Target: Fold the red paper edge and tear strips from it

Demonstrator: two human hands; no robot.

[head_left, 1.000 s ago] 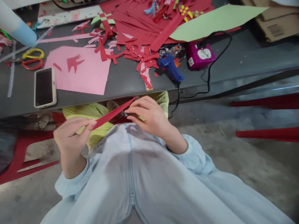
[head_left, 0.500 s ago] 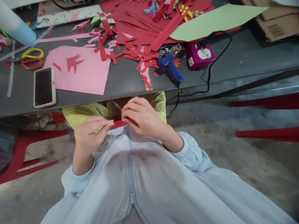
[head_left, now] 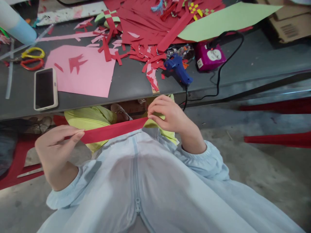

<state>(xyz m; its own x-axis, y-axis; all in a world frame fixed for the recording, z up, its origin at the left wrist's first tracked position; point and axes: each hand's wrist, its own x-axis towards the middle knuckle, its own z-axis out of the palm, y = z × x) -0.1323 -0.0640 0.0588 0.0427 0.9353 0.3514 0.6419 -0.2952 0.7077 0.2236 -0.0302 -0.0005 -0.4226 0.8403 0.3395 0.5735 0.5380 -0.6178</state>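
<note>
A long red paper strip (head_left: 115,130) stretches between my two hands, above my lap and in front of the table edge. My left hand (head_left: 58,145) pinches its left end between thumb and fingertips. At the other end, slightly higher, my right hand (head_left: 168,115) is closed on the strip with bent fingers. The strip looks taut and slopes up to the right. On the table beyond lie red paper scraps (head_left: 145,58) and a sheet of pink paper (head_left: 97,72) with a few red cut pieces on it.
A blue glue gun (head_left: 179,69) lies near the table edge, close to a purple power socket (head_left: 210,56) with a black cord. A phone (head_left: 45,89) and scissors (head_left: 32,59) are at the left. Green paper (head_left: 228,22) and a cardboard box (head_left: 289,26) sit at the back right.
My hands have moved apart, the left one leftward and the right one rightward. Much more of the red paper strip now shows between them.
</note>
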